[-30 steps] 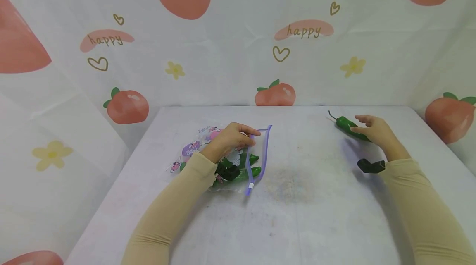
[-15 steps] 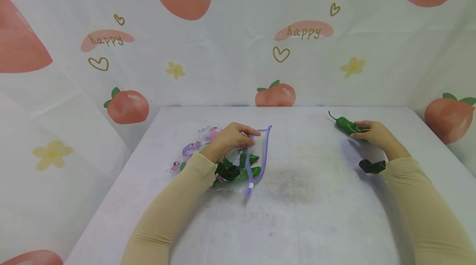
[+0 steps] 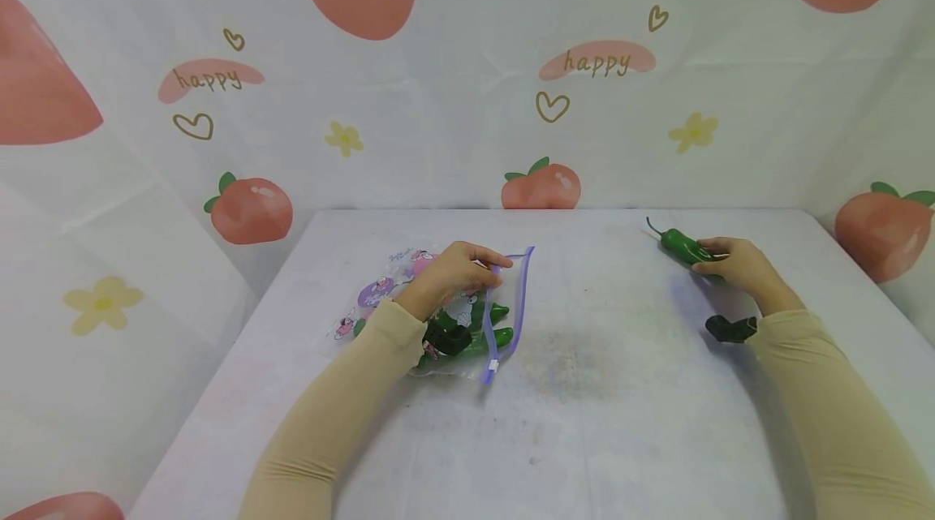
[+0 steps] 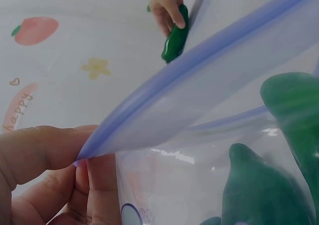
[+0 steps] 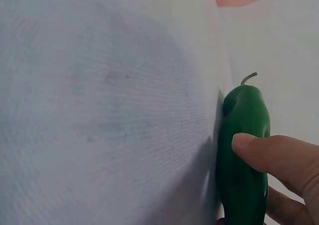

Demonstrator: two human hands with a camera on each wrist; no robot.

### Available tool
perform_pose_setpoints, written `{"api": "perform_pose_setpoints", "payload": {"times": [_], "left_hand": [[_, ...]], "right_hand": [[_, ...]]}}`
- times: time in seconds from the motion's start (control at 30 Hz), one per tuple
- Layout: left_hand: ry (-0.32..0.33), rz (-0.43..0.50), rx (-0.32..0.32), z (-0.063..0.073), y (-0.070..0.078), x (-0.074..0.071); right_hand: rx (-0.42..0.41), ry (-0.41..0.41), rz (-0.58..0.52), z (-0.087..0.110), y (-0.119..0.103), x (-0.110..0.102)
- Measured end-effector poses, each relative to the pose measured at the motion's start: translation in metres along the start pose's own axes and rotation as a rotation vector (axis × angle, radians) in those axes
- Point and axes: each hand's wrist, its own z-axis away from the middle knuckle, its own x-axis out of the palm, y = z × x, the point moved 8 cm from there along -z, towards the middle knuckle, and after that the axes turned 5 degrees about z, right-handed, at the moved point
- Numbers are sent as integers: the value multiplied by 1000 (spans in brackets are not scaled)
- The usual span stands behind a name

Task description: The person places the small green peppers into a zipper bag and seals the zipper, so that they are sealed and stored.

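Note:
A clear zip bag (image 3: 520, 285) with purple edging and a cartoon print lies left of the table's middle. Inside it are several green peppers (image 4: 264, 190). My left hand (image 3: 460, 272) pinches the edge of the bag's mouth between thumb and fingers, and the mouth gapes in the left wrist view. At the back right, my right hand (image 3: 738, 264) grips a long green pepper (image 3: 679, 246) near its lower end, thumb on one side and fingers on the other. The pepper's thin curved stem (image 5: 249, 77) points away from the hand.
The white table (image 3: 584, 439) has a greyish smudge (image 3: 570, 362) right of the bag. Behind it hangs a white cloth (image 3: 438, 122) printed with peaches and flowers. A black wrist camera (image 3: 730, 328) sits under the right wrist, another (image 3: 447, 337) under the left.
My right hand's fingers have closed round the pepper, which they hovered over a second ago. The pepper has moved only slightly. My left hand and the bag stay as they were.

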Motion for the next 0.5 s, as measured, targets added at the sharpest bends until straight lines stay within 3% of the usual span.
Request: {"api": "perform_pose_setpoints", "payload": {"times": [0.33, 0.5], "left_hand": [[-2, 21, 10, 1, -1, 0], [3, 9, 9, 1, -1, -1]], "right_hand": [[46, 6, -17, 2, -1, 0], [29, 7, -32, 2, -4, 0]]}}
